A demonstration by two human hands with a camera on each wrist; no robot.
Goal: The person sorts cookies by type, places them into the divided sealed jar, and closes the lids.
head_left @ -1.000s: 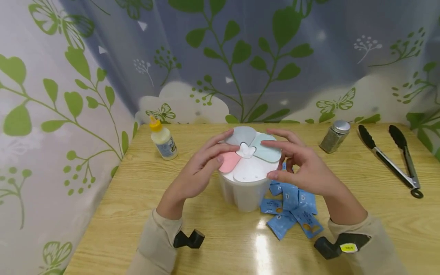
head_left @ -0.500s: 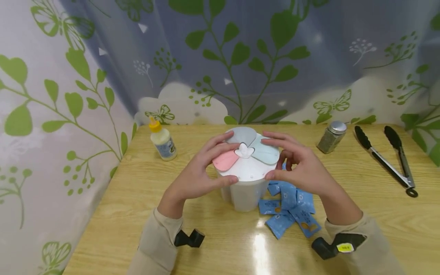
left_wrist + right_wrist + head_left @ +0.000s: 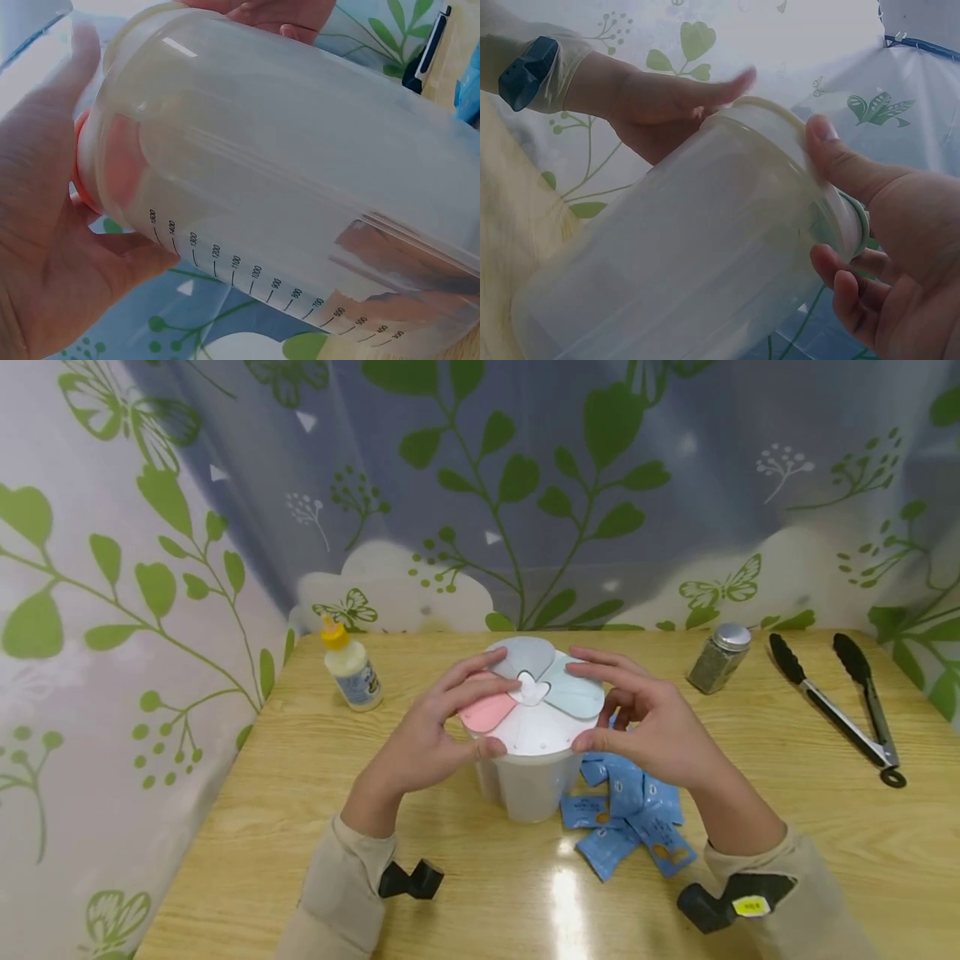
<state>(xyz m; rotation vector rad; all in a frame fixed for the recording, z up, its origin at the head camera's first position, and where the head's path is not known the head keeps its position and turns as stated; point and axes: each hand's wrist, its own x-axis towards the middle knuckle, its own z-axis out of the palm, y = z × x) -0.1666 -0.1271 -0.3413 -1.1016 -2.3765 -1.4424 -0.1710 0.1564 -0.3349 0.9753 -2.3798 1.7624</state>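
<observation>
- Left hand (image 3: 420,727) and right hand (image 3: 660,727): each grip half-curled around opposite sides of petal-patterned lid (image 3: 536,733), likely for balance.
- Measuring canister (image 3: 536,793) stands upright, tabletop (image 3: 465,902) bracing it.

Left hand (image 3: 420,727) and right hand (image 3: 660,722) both raised, gripping from opposite sides. Thumbs (image 3: 590,742) point inward, fingers (image 3: 476,692) bent over; right index and middle reach out, other two curl under. Arms (image 3: 333,893) angle forward and inward, beige sleeves (image 3: 813,893).
</observation>
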